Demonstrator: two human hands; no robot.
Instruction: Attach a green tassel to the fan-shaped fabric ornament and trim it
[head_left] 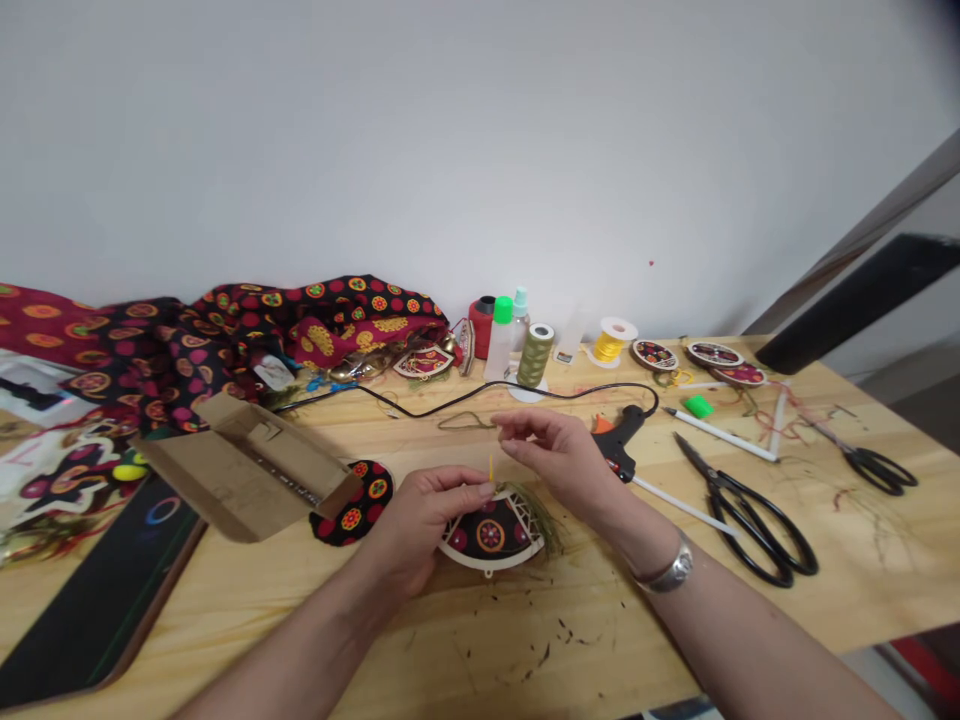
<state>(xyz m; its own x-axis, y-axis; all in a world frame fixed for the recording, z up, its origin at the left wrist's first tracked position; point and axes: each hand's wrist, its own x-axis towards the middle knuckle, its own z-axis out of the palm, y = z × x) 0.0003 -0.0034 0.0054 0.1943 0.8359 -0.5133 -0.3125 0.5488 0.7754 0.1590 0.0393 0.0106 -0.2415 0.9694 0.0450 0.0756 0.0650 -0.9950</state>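
My left hand grips a fan-shaped ornament with a pale frame and dark patterned fabric, resting on the wooden table. Its fingers curl over the ornament's top edge. A short yellow thread end sticks up from the ornament by the left thumb. My right hand hovers just above and right of it, fingertips pinched together near the thread. A silver bracelet sits on my right wrist. Green fringe trails from the ornament's right side.
A black glue gun with its cord lies behind my right hand. Black scissors and a second pair lie to the right. Thread spools, bottles and finished ornaments line the back. Patterned cloth and an open cardboard box sit at left.
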